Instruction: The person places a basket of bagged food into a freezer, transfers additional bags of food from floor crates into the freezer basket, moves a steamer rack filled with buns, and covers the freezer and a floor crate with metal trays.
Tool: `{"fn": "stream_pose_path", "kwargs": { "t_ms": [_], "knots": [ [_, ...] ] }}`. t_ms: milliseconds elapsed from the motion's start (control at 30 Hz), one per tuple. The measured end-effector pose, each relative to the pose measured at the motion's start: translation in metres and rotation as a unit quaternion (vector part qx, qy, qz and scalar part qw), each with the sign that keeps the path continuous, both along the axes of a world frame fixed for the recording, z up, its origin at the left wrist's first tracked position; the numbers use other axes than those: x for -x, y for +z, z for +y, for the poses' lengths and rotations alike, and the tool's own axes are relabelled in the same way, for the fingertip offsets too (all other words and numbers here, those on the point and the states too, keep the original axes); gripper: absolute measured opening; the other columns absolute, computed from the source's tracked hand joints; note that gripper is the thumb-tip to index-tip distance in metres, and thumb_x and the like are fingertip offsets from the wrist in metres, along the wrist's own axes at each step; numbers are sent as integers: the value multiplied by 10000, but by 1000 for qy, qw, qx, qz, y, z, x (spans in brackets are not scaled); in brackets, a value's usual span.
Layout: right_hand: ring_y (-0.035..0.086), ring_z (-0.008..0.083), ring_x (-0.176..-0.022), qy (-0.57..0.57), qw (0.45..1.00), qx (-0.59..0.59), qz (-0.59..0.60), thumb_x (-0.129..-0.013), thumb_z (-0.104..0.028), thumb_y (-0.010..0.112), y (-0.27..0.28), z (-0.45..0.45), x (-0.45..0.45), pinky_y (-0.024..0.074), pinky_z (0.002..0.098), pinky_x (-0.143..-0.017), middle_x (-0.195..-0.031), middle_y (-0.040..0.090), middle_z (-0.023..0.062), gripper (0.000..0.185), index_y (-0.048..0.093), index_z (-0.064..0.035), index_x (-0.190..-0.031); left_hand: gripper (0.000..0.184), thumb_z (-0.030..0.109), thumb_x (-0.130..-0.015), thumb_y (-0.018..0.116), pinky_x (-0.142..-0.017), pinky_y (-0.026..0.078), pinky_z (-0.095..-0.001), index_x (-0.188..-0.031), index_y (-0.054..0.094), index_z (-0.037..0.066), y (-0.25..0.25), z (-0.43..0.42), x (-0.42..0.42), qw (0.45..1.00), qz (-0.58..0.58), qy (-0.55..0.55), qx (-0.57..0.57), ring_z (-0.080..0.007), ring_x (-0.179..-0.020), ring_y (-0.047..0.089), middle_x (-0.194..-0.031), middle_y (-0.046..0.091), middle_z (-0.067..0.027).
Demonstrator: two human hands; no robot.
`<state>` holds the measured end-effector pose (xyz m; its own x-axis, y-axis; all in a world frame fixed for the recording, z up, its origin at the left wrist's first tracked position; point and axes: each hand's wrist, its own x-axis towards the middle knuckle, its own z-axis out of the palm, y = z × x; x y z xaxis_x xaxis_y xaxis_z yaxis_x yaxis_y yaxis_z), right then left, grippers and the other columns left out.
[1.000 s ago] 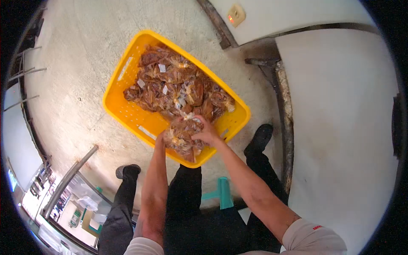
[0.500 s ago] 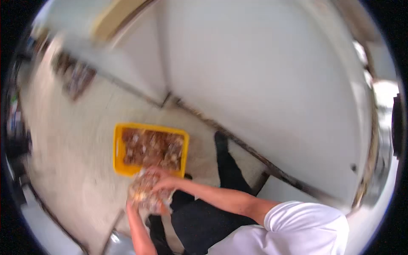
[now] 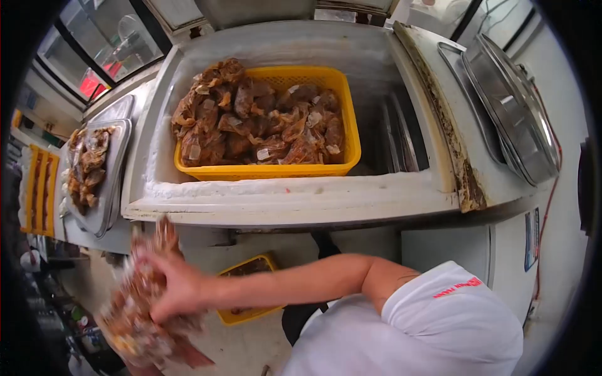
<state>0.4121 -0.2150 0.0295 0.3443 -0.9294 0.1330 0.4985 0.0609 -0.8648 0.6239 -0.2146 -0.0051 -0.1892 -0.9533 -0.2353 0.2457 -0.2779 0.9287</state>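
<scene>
A bunch of clear plastic bags of brown food (image 3: 135, 310) is held up at the lower left, blurred by motion. My right hand (image 3: 172, 285) grips it from above, fingers closed over the bags. Beneath the bunch, at the bottom edge, a little of my left hand or wrist (image 3: 143, 370) shows; its fingers are hidden under the bags it supports. Beyond my hands, a yellow crate (image 3: 263, 171) heaped with similar brown bags (image 3: 276, 125) sits inside the open frosty chest freezer (image 3: 295, 203).
Metal trays (image 3: 398, 131) stand inside the freezer, right of the crate. A large metal lid (image 3: 514, 106) leans on the right ledge. At left, a tray (image 3: 119, 141) carries brown bagged pieces. A second yellow crate (image 3: 248, 316) sits on the floor beneath my right arm.
The view has risen from the floor crate to the open freezer. My hands have lifted the bunch of bags up and away from the floor crate.
</scene>
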Motion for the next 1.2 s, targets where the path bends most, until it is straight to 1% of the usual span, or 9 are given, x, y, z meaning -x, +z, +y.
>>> {"fn": "stream_pose_path", "kwargs": {
  "t_ms": [233, 400, 467, 533, 667, 800, 1000, 1067, 1200],
  "knots": [
    [617, 261, -940, -17, 998, -51, -32, -600, -64, 833, 97, -97, 201, 573, 393, -760, -1076, 571, 163, 843, 400, -93, -1323, 515, 270, -926, 590, -903, 548, -340, -1354, 428, 33, 135, -159, 130, 972, -22, -208, 108, -226, -1098, 595, -1320, 521, -151],
    [596, 292, -1089, -81, 983, -109, 122, -741, -122, 759, 42, -172, 326, 577, 433, -853, -1268, 521, 168, 723, 382, -92, -1358, 439, 289, -923, 607, -791, 599, -309, -1238, 516, -2, 35, -300, 254, 965, 31, -239, -101, -199, -1012, 625, -1266, 542, -149],
    [579, 302, -1129, -108, 938, -170, 282, -746, -203, 771, 10, -191, 370, 570, 438, -867, -1322, 505, 177, 772, 376, -69, -1396, 549, 409, -942, 543, -834, 587, -476, -1320, 468, 17, 29, -287, 308, 916, -154, -368, 33, -285, -1121, 587, -1298, 510, -172],
    [565, 334, -1155, -106, 868, -176, 452, -733, -281, 785, -29, -205, 418, 549, 477, -884, -1358, 493, 190, 847, 369, -39, -1431, 512, 390, -938, 535, -807, 580, -508, -1348, 478, 88, 26, -272, 365, 910, -293, -271, -116, -311, -1050, 600, -1287, 515, -170],
    [540, 392, -1188, -108, 759, -34, 641, -683, -341, 808, -81, -240, 463, 488, 519, -934, -1411, 448, 226, 926, 386, 13, -1427, 713, 514, -825, 667, -760, 560, -441, -1395, 466, 136, -2, -268, 411, 848, -431, -305, 44, -289, -1075, 550, -1300, 507, -142],
    [497, 394, -1239, -12, 713, -22, 700, -662, -348, 805, -95, -255, 450, 444, 471, -985, -1373, 490, 219, 878, 452, -50, -1409, 779, 433, -682, 811, -756, 544, -400, -1324, 528, 96, -91, -298, 440, 681, -481, -283, 474, -274, -1015, 627, -1168, 624, -204],
    [449, 321, -1288, 25, 589, 116, 800, -705, -286, 754, -123, -230, 424, 459, 432, -971, -1266, 578, 147, 515, 670, -145, -1193, 606, 291, -643, 751, -883, 500, -445, -1201, 622, 93, -32, -245, 470, 524, -602, -589, 126, -342, -1029, 632, -1127, 655, -195],
    [563, 284, -1156, 249, 447, 187, 839, -720, -246, 730, -115, -231, 412, 506, 425, -890, -1201, 625, 146, 435, 698, -108, -1131, 485, 248, -635, 709, -867, 514, -426, -1094, 681, 94, -96, -221, 442, 505, -539, -618, 269, -341, -1013, 639, -1052, 689, -169],
    [648, 256, -986, 358, 523, -32, 773, -710, -226, 741, -52, -237, 408, 533, 401, -827, -1078, 682, 147, 461, 691, -112, -1154, 483, 225, -636, 682, -869, 513, -424, -1099, 687, 90, -87, -236, 422, 554, -517, -609, 234, -339, -1007, 641, -1061, 687, -167]
  ]
}}
